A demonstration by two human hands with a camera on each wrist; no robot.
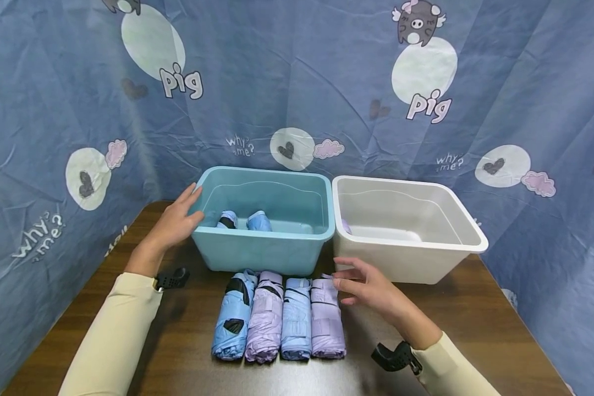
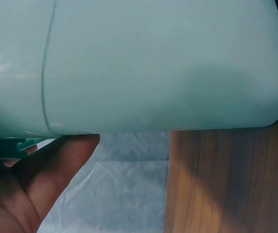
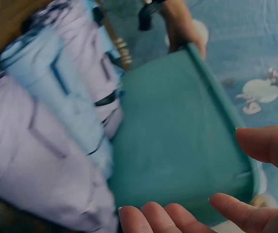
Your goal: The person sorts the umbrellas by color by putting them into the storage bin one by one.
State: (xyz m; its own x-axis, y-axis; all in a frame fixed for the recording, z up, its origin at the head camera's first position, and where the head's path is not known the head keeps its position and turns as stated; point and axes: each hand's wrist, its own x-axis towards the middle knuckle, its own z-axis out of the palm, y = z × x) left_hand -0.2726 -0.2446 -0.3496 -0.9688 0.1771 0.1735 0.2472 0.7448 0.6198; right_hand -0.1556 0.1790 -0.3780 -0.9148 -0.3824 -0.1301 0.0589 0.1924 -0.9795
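Observation:
Four-sided and teal, a plastic bin (image 1: pixel 264 250) stands on the table, with my left hand (image 1: pixel 175 220) touching its left rim, fingers fairly straight. Inside it lie a blue folded umbrella (image 1: pixel 259 221) and a blue-and-black one (image 1: pixel 227 220). In front is a row of folded umbrellas: blue with black patches (image 1: pixel 235 319), lilac (image 1: pixel 264 322), light blue (image 1: pixel 296 322) and another lilac (image 1: pixel 328 322). My right hand (image 1: pixel 371 289) hovers by the top of the rightmost lilac umbrella, fingers spread and holding nothing. The right wrist view shows its parted fingertips (image 3: pixel 153 218).
A white bin (image 1: pixel 401 261) stands right beside the teal one, a bit of lilac (image 1: pixel 346 226) visible inside its left end. Behind both bins hangs a blue printed curtain (image 1: pixel 297 82). The brown wooden table (image 1: pixel 485 330) reaches toward me.

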